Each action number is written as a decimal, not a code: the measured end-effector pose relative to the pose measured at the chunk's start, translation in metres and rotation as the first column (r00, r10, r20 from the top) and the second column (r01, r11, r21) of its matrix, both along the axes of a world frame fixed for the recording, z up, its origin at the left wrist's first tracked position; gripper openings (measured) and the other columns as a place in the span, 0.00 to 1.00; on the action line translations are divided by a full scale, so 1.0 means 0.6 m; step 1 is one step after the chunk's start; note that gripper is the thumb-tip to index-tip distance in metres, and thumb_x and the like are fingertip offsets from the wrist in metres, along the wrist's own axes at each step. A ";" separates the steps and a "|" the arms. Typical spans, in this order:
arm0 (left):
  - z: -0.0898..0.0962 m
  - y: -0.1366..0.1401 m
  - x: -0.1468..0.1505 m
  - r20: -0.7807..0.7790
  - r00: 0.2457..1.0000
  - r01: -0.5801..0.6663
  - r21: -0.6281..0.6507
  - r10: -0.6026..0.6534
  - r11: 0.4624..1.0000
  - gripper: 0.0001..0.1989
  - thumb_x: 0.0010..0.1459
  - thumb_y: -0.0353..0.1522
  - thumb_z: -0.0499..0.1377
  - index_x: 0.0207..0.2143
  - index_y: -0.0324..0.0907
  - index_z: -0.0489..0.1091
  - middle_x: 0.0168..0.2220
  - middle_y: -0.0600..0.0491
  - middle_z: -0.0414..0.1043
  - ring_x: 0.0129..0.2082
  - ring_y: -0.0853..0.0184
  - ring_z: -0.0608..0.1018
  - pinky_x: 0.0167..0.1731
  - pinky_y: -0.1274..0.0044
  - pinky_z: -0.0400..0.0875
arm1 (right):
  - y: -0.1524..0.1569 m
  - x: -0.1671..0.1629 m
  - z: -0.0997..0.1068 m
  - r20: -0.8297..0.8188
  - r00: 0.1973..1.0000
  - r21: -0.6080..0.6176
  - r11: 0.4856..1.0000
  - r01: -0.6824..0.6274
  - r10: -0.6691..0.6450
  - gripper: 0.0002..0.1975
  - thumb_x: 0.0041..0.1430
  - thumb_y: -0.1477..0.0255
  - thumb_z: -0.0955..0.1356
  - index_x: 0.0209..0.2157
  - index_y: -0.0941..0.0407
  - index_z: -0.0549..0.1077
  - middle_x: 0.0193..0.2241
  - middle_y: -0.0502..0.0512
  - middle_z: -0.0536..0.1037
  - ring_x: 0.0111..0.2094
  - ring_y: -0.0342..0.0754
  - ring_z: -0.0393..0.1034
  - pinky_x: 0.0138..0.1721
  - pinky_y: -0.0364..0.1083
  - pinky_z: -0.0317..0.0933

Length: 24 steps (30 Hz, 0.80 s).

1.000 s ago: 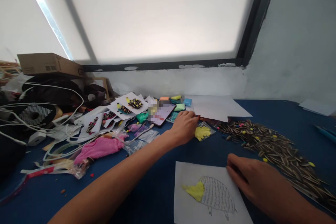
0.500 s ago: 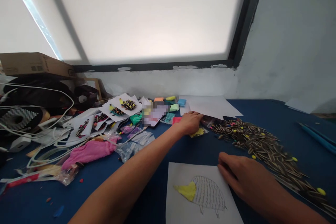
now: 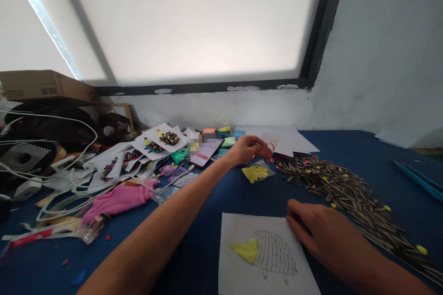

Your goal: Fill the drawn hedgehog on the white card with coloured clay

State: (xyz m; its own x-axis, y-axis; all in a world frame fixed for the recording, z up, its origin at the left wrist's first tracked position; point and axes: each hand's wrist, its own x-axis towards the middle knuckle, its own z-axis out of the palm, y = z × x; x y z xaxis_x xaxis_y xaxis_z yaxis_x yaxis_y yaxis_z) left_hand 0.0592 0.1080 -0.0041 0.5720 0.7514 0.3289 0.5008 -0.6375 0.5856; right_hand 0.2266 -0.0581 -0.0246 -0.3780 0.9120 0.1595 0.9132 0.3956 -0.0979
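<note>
Reaching to the back of the table, my left hand pinches a small clear plastic bag, partly see-through with reddish-brown marks. Just below that hand lies a bag of yellow clay. My right hand rests with curled fingers at the right edge of a white sheet; whether anything is in its fingers is hidden. On the sheet is a drawn hedgehog whose pointed head is covered in yellow clay. Beyond my right hand spreads a pile of striped sunflower seeds dotted with small coloured balls.
A phone lies among clay packets at the back. Left of it are sheets with finished seed hedgehogs, pink cloth-like material and tangled white cables. Blank paper lies by the wall, a blue pen-like object at right.
My left hand has risen slightly and now holds up the clear bag, uncovering the yellow clay bag below. My right hand and the sheet stay in place.
</note>
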 end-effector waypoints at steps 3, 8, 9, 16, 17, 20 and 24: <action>0.001 -0.012 -0.006 0.043 0.999 -0.013 -0.009 0.013 1.000 0.14 0.65 0.24 0.48 0.47 0.31 0.71 0.42 0.43 0.78 0.40 0.67 0.80 0.39 0.78 0.73 | 0.001 0.002 -0.002 0.003 1.000 -0.016 1.000 0.002 -0.002 0.12 0.62 0.73 0.59 0.23 0.53 0.59 0.19 0.50 0.72 0.18 0.45 0.69 0.21 0.43 0.48; 0.028 -0.002 -0.046 -0.024 0.995 -0.100 0.011 0.100 0.995 0.25 0.57 0.18 0.48 0.56 0.36 0.67 0.51 0.45 0.74 0.44 0.67 0.78 0.43 0.78 0.72 | 0.002 0.004 -0.002 0.015 1.000 -0.056 0.998 0.011 -0.010 0.12 0.63 0.71 0.58 0.24 0.53 0.61 0.20 0.51 0.73 0.20 0.47 0.70 0.21 0.43 0.49; 0.032 0.000 -0.056 -0.044 0.988 -0.149 0.031 0.151 0.988 0.25 0.57 0.17 0.46 0.56 0.34 0.67 0.51 0.43 0.73 0.44 0.65 0.78 0.43 0.76 0.72 | 0.002 0.004 -0.001 0.015 1.000 -0.063 0.998 0.013 -0.012 0.12 0.63 0.71 0.58 0.24 0.53 0.61 0.20 0.51 0.73 0.20 0.47 0.71 0.21 0.44 0.50; -0.023 -0.041 -0.061 -0.310 0.921 -0.188 0.172 0.234 0.967 0.13 0.55 0.22 0.53 0.41 0.32 0.74 0.44 0.38 0.74 0.50 0.51 0.72 0.51 0.62 0.67 | 0.005 0.004 -0.002 0.006 1.000 -0.084 0.996 0.028 -0.027 0.11 0.61 0.70 0.59 0.24 0.52 0.62 0.20 0.51 0.73 0.19 0.46 0.69 0.20 0.43 0.49; -0.033 -0.050 -0.053 -0.331 0.919 -0.160 0.188 0.216 0.969 0.15 0.55 0.21 0.51 0.43 0.34 0.73 0.48 0.39 0.73 0.52 0.53 0.71 0.53 0.64 0.66 | 0.006 0.005 -0.003 0.006 1.000 -0.085 0.996 0.030 -0.029 0.11 0.61 0.70 0.59 0.24 0.52 0.62 0.20 0.52 0.73 0.18 0.46 0.69 0.20 0.43 0.49; -0.048 -0.064 -0.034 -0.366 0.919 -0.067 0.217 0.145 0.974 0.26 0.53 0.19 0.51 0.55 0.40 0.65 0.61 0.46 0.61 0.60 0.62 0.65 0.58 0.74 0.61 | 0.007 0.005 -0.004 0.009 0.999 -0.090 0.995 0.032 -0.031 0.12 0.61 0.69 0.59 0.24 0.52 0.62 0.20 0.52 0.74 0.19 0.46 0.69 0.20 0.43 0.50; -0.041 -0.065 -0.032 -0.391 0.895 -0.122 0.248 0.215 0.961 0.35 0.53 0.17 0.49 0.64 0.36 0.51 0.68 0.43 0.46 0.67 0.62 0.52 0.63 0.73 0.52 | 0.008 0.005 -0.003 0.019 0.999 -0.112 0.993 0.034 -0.032 0.12 0.61 0.69 0.58 0.24 0.52 0.62 0.21 0.53 0.75 0.20 0.47 0.70 0.21 0.44 0.51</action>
State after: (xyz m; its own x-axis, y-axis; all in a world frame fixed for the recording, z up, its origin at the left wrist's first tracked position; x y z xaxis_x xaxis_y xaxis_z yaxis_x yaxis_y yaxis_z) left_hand 0.0399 0.0688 -0.0287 0.5610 0.7877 0.2545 0.7774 -0.6070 0.1651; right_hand 0.2293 -0.0533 -0.0263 -0.3490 0.9358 0.0493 0.9276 0.3525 -0.1237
